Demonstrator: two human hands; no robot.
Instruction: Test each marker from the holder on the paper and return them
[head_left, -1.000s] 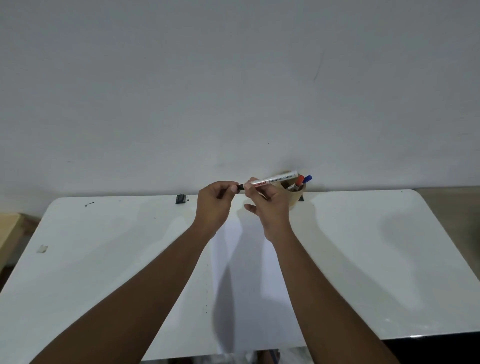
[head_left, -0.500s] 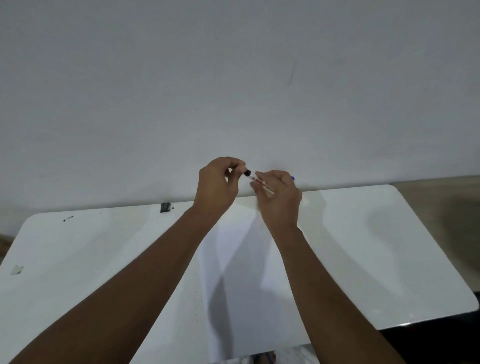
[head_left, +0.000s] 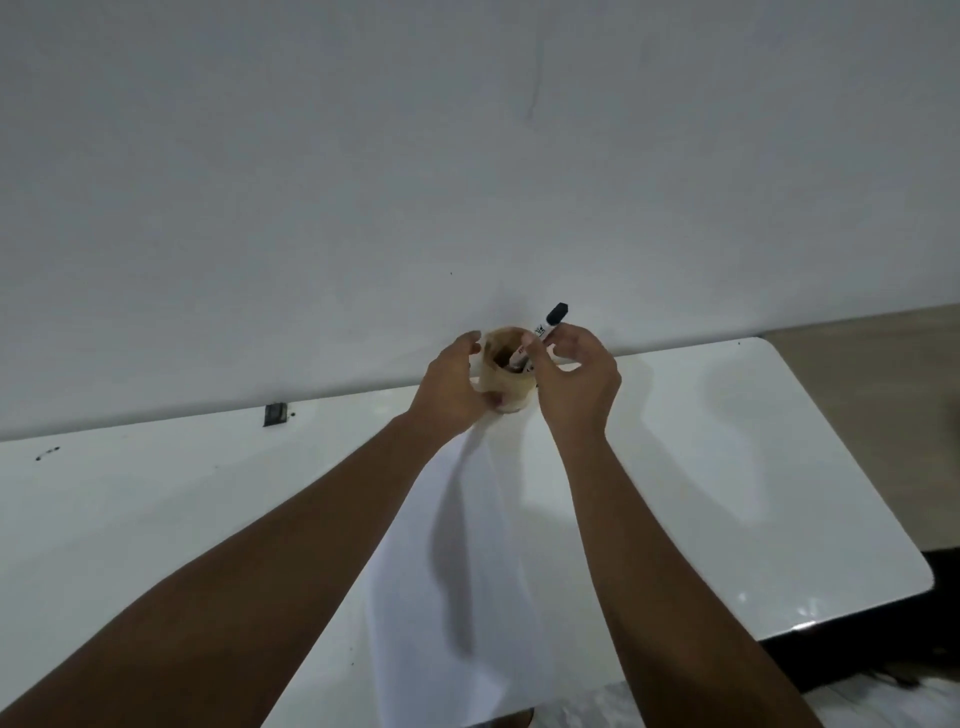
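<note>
A tan cup-like holder stands at the table's far edge against the wall. My left hand wraps around its left side. My right hand grips a white marker with a black cap, tilted, its lower end inside the holder's mouth. Other markers inside the holder are mostly hidden. A white sheet of paper lies on the table between my forearms, running from the holder toward the near edge.
The white table meets a plain grey wall at the back. A small black object sits at the table's far edge to the left, with dark specks further left. Brown floor shows at right.
The cap went onto the marker. My right hand carried the marker to the holder and lowered its end in, while my left hand moved onto the holder's side.
</note>
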